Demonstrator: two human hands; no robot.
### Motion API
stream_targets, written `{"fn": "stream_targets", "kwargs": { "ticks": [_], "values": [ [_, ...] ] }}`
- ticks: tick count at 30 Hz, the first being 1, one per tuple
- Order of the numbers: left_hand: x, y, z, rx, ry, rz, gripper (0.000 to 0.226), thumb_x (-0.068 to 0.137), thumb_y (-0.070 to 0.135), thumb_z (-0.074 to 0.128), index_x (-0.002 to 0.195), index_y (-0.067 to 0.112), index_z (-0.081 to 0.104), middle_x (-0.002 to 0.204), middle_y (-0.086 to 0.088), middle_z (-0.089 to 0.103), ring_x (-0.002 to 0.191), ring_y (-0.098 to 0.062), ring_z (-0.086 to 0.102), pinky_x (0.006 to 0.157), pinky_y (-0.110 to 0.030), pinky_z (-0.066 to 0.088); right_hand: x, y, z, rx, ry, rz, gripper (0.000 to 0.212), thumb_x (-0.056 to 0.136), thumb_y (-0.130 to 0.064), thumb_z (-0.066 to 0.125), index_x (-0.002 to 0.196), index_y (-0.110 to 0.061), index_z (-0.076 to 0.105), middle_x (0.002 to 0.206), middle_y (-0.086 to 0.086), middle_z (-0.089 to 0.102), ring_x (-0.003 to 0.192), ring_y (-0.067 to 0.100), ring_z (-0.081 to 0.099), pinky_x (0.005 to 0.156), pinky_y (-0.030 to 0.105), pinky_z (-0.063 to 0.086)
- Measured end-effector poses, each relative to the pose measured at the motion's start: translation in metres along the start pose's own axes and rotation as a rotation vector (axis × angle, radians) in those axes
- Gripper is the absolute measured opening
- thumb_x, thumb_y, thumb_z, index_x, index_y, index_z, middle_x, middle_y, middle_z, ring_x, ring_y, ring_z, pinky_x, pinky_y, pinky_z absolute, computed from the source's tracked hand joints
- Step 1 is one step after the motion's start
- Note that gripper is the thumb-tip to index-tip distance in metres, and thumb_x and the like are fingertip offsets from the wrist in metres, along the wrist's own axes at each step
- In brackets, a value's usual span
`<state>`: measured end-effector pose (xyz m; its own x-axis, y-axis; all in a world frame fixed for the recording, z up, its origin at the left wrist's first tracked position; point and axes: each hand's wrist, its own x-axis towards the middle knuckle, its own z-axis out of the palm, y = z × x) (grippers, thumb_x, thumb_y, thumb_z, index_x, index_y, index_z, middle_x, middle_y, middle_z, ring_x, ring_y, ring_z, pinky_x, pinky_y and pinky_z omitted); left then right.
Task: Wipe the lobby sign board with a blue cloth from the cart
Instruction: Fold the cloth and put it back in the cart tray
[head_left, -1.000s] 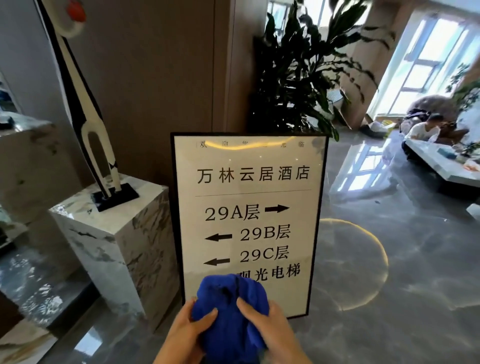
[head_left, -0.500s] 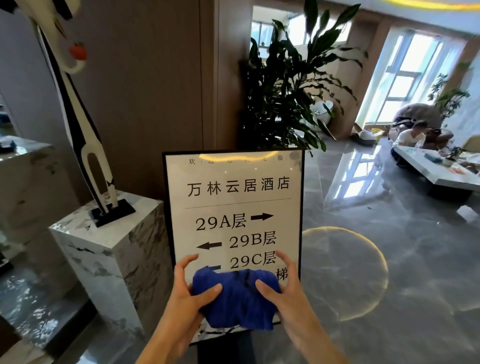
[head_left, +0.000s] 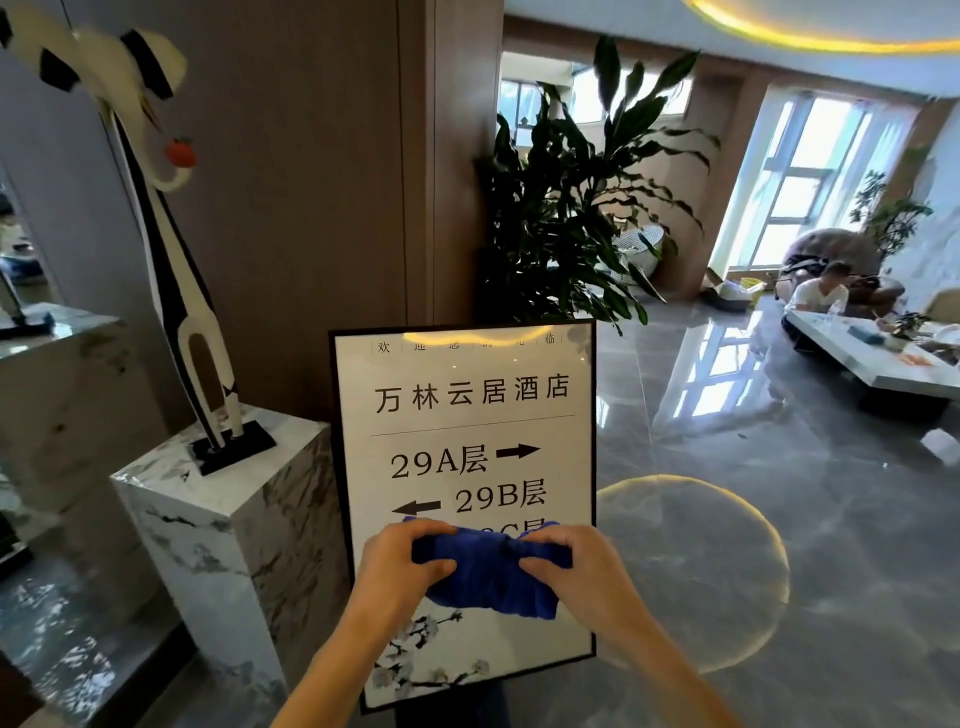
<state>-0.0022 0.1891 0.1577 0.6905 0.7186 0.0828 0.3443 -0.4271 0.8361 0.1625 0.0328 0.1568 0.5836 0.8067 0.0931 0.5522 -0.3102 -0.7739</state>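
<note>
The lobby sign board (head_left: 467, 415) stands upright on the floor in front of me, white with black characters, arrows and a black frame. A bunched blue cloth (head_left: 488, 574) is held in front of its lower half, hiding part of the "29C" line. My left hand (head_left: 400, 566) grips the cloth's left end with curled fingers. My right hand (head_left: 566, 566) grips its right end. Whether the cloth touches the board's face I cannot tell. No cart is in view.
A marble pedestal (head_left: 218, 519) carrying a tall black-and-white sculpture (head_left: 171, 270) stands just left of the board. A large potted plant (head_left: 571, 208) rises behind it. A seated person (head_left: 821, 293) and a low white table (head_left: 883, 358) are far right on the glossy floor.
The view has tilted up and the board now shows more fully. Both hands have closed tighter on the cloth's ends and raised it higher over the board, from the bottom line to the "29C" line.
</note>
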Motion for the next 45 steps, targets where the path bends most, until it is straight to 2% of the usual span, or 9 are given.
{"fn": "stream_targets", "kwargs": {
  "ticks": [4,8,13,17,30,34,38,42,45],
  "values": [
    [0.006,0.009,-0.002,0.001,0.036,0.044,0.028,0.083,0.006,0.076,0.085,0.033,0.071,0.088,0.011,0.072,0.085,-0.001,0.063,0.058,-0.003,0.046,0.008,-0.007,-0.008,-0.089,0.079,-0.022,0.009,0.089,-0.025,0.07,0.089,-0.033,0.074,0.078,-0.018,0.07,0.081,-0.002,0.065,0.073,0.014,0.051],
    [0.019,0.025,-0.01,0.001,0.03,0.063,0.023,0.084,0.008,0.075,0.085,0.03,0.072,0.086,0.01,0.072,0.084,-0.004,0.065,0.062,-0.008,0.049,0.02,-0.019,-0.025,-0.136,0.102,-0.02,0.016,0.09,-0.028,0.07,0.078,-0.039,0.07,0.069,-0.014,0.069,0.071,0.001,0.066,0.068,0.017,0.051],
    [0.039,0.057,-0.026,-0.009,0.061,0.117,0.019,0.085,0.015,0.076,0.085,0.033,0.071,0.085,0.009,0.072,0.081,-0.006,0.067,0.058,-0.01,0.05,0.043,-0.04,-0.056,-0.153,0.148,-0.016,0.017,0.09,-0.029,0.071,0.074,-0.035,0.068,0.071,-0.011,0.068,0.076,0.008,0.065,0.075,0.031,0.055],
    [0.053,0.085,-0.037,-0.016,0.085,0.146,0.023,0.082,0.017,0.079,0.081,0.037,0.067,0.086,0.012,0.07,0.085,-0.004,0.063,0.063,-0.014,0.048,0.058,-0.054,-0.082,-0.153,0.188,-0.042,0.006,0.089,-0.027,0.072,0.083,-0.028,0.074,0.081,-0.009,0.07,0.088,0.016,0.066,0.082,0.037,0.057],
    [0.087,0.131,-0.02,-0.051,0.109,0.183,0.022,0.09,0.011,0.07,0.089,0.033,0.067,0.091,0.007,0.069,0.089,-0.009,0.061,0.065,-0.018,0.045,0.083,-0.057,-0.139,-0.167,0.225,-0.082,0.008,0.091,-0.031,0.069,0.089,-0.028,0.076,0.079,-0.006,0.071,0.084,0.014,0.066,0.085,0.046,0.058],
    [0.085,0.128,-0.012,-0.139,0.105,0.145,0.022,0.089,0.011,0.07,0.088,0.032,0.071,0.09,0.006,0.071,0.088,-0.009,0.064,0.065,-0.018,0.046,0.083,-0.048,-0.142,-0.161,0.23,-0.08,0.008,0.089,-0.029,0.071,0.09,-0.026,0.078,0.075,-0.009,0.069,0.083,0.013,0.065,0.08,0.039,0.057],
    [0.077,0.12,-0.009,-0.134,0.106,0.12,0.027,0.088,0.011,0.072,0.083,0.037,0.07,0.09,0.009,0.071,0.087,-0.007,0.064,0.064,-0.017,0.048,0.077,-0.038,-0.13,-0.144,0.232,-0.084,0.005,0.087,-0.025,0.074,0.085,-0.026,0.078,0.068,-0.018,0.066,0.071,-0.001,0.062,0.063,0.014,0.042],
    [0.067,0.104,-0.012,-0.151,0.06,0.115,0.026,0.087,0.008,0.072,0.083,0.034,0.071,0.09,0.005,0.073,0.089,-0.013,0.067,0.072,-0.025,0.054,0.062,-0.034,-0.109,-0.099,0.237,-0.045,0.013,0.085,-0.021,0.076,0.077,-0.032,0.074,0.066,-0.02,0.066,0.07,-0.002,0.063,0.061,0.012,0.041],
    [0.062,0.088,-0.019,-0.147,0.044,0.092,0.026,0.086,0.01,0.074,0.079,0.035,0.071,0.088,0.005,0.073,0.086,-0.013,0.066,0.064,-0.024,0.053,0.049,-0.035,-0.089,-0.09,0.25,-0.003,0.01,0.085,-0.02,0.076,0.083,-0.03,0.077,0.066,-0.022,0.065,0.07,-0.005,0.062,0.061,0.012,0.04]
  ]
}}
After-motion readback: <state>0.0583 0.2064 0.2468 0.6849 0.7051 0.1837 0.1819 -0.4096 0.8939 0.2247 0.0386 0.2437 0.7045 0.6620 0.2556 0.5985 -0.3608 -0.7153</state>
